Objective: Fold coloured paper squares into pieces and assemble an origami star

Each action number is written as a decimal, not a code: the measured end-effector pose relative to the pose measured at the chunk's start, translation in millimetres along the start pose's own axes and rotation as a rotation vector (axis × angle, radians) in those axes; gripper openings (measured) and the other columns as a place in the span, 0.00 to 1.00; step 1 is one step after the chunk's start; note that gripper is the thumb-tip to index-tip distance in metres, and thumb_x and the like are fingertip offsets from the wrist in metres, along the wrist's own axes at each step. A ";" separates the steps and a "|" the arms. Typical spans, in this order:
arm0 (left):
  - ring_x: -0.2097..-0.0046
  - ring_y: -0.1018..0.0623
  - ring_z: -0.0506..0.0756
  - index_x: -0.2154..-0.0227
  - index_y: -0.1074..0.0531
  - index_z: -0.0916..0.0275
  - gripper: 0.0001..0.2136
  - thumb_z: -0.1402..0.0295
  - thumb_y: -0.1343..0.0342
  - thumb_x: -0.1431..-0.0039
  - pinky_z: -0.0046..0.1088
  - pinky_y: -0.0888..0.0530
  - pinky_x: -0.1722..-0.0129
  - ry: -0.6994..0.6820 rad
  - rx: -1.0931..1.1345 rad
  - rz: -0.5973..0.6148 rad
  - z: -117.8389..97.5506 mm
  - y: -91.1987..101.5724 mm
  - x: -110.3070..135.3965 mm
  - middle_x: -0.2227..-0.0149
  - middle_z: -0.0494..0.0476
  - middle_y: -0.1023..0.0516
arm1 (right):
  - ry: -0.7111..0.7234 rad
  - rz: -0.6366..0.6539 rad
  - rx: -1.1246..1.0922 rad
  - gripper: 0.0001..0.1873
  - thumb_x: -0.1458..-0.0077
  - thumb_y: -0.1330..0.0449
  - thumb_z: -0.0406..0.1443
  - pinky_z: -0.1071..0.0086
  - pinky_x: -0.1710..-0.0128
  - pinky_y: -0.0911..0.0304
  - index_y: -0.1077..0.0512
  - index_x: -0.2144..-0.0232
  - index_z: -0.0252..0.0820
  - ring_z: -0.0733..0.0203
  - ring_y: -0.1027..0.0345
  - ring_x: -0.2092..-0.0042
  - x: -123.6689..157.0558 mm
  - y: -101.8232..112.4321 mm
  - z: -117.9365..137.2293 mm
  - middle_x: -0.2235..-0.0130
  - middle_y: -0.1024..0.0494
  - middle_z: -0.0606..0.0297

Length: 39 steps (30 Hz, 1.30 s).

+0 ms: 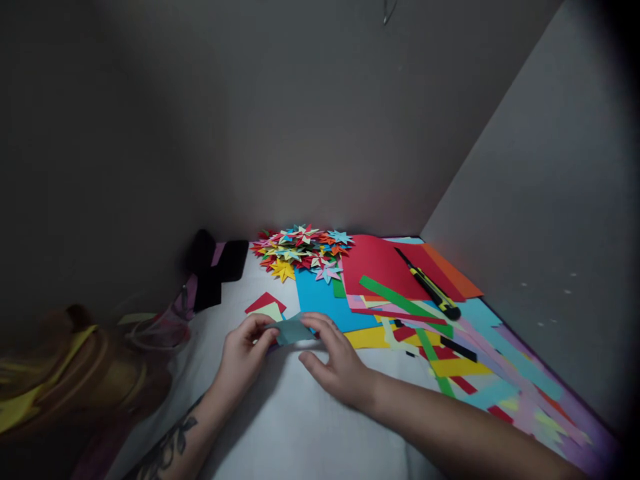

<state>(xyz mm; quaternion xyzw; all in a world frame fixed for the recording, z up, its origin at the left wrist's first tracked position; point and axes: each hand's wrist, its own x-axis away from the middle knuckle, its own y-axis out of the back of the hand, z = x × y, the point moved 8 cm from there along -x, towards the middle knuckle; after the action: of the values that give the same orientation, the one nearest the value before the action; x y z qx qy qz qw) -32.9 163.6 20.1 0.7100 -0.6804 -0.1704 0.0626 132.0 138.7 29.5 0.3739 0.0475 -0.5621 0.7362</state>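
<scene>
- The blue-grey paper (290, 331) is held up between the two hands, over the near-middle part of the bench (310, 437), its face slanting towards the viewer.
- The left hand (244, 348) pinches the paper's left end, thumb against fingers, with no gap left in that grip beyond the paper itself.
- The right hand (341, 363) has its fingers at the paper's right part, while its thumb stands clear below; this grip is loosely parted and does not seem to clamp anything.
- The step in hand looks like shaping or folding this one small piece, though in the dim light I cannot make out whether a crease is already in it.
- As I judge it, the next move calls for the left pinch to stay steady while the right fingers bring edge to edge evenly, then press along the fold.
- Just beyond the paper lie a red piece (264, 301) and a pale yellow-green piece (273, 311), the second partly over the first.
- Farther back, a heap of folded paper stars (300, 252) in many colours sits near the wall, next to a blue sheet (320, 303).
- To the right, a yellow-and-black cutter (434, 288) lies across a red sheet (373, 267), with loose paper strips (460, 368) scattered nearer.
</scene>
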 end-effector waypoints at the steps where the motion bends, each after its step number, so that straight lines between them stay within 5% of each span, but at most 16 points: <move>1: 0.73 0.28 0.48 0.72 0.30 0.64 0.06 0.66 0.44 0.48 0.21 0.30 0.72 -0.005 -0.008 0.003 0.4 -0.4 0.2 0.75 0.50 0.28 | -0.006 0.004 -0.005 0.23 0.47 0.44 0.34 0.58 0.47 0.39 0.39 0.48 0.43 0.54 0.40 0.45 -0.5 -0.2 -0.4 0.48 0.33 0.55; 11: 0.66 0.25 0.52 0.62 0.27 0.61 0.10 0.66 0.46 0.46 0.25 0.28 0.68 -0.151 -0.146 0.100 -2.7 -9.1 6.7 0.62 0.57 0.23 | -0.049 0.141 0.019 0.24 0.47 0.43 0.36 0.56 0.45 0.42 0.36 0.47 0.41 0.52 0.42 0.44 -2.5 -15.7 -12.2 0.48 0.32 0.53; 18: 0.71 0.28 0.50 0.55 0.33 0.63 0.17 0.65 0.44 0.49 0.22 0.32 0.73 0.059 0.041 0.121 12.3 -18.1 4.4 0.72 0.51 0.27 | -0.065 0.022 -0.004 0.33 0.46 0.43 0.39 0.54 0.41 0.48 0.47 0.40 0.41 0.50 0.52 0.38 -0.4 -7.3 -18.8 0.40 0.43 0.51; 26: 0.72 0.29 0.50 0.55 0.35 0.65 0.21 0.63 0.43 0.52 0.22 0.33 0.75 0.160 0.001 -0.084 21.0 28.1 -18.1 0.73 0.50 0.31 | -0.287 -0.273 -0.204 0.25 0.42 0.47 0.40 0.60 0.47 0.39 0.41 0.44 0.42 0.54 0.46 0.40 -1.2 18.8 -52.7 0.42 0.40 0.53; 30: 0.56 0.27 0.56 0.57 0.32 0.62 0.19 0.65 0.42 0.54 0.28 0.28 0.64 0.019 -0.178 -0.247 16.8 43.7 -19.1 0.56 0.60 0.29 | -0.403 -0.274 -0.286 0.22 0.45 0.47 0.35 0.58 0.47 0.38 0.36 0.47 0.42 0.54 0.41 0.43 -4.5 17.4 -66.7 0.45 0.35 0.56; 32: 0.52 0.28 0.57 0.57 0.31 0.61 0.17 0.64 0.42 0.53 0.30 0.28 0.61 -0.030 -0.179 -0.200 11.6 31.4 -14.8 0.52 0.61 0.31 | -0.433 -0.221 -0.334 0.21 0.47 0.47 0.32 0.56 0.46 0.39 0.33 0.50 0.42 0.55 0.38 0.45 -4.5 13.1 -65.6 0.47 0.31 0.57; 35: 0.59 0.26 0.54 0.56 0.34 0.62 0.18 0.63 0.44 0.50 0.29 0.27 0.65 0.106 0.096 0.017 15.0 -5.9 -3.4 0.55 0.61 0.29 | -0.409 -0.101 -0.374 0.22 0.52 0.49 0.27 0.55 0.47 0.38 0.29 0.54 0.43 0.55 0.35 0.48 -0.3 8.0 -50.9 0.50 0.29 0.59; 39: 0.72 0.28 0.49 0.54 0.39 0.63 0.22 0.64 0.41 0.53 0.24 0.31 0.72 0.293 0.332 0.228 14.2 -46.1 15.8 0.71 0.50 0.29 | -0.260 0.105 -0.300 0.28 0.55 0.52 0.23 0.58 0.48 0.36 0.30 0.53 0.46 0.57 0.35 0.48 12.7 9.7 -23.4 0.50 0.29 0.61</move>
<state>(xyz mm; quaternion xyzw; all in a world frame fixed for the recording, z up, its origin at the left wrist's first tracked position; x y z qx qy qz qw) 6.3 153.0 -10.4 0.6462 -0.7585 0.0564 0.0619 153.1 143.6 11.4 0.1862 0.0159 -0.5532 0.8118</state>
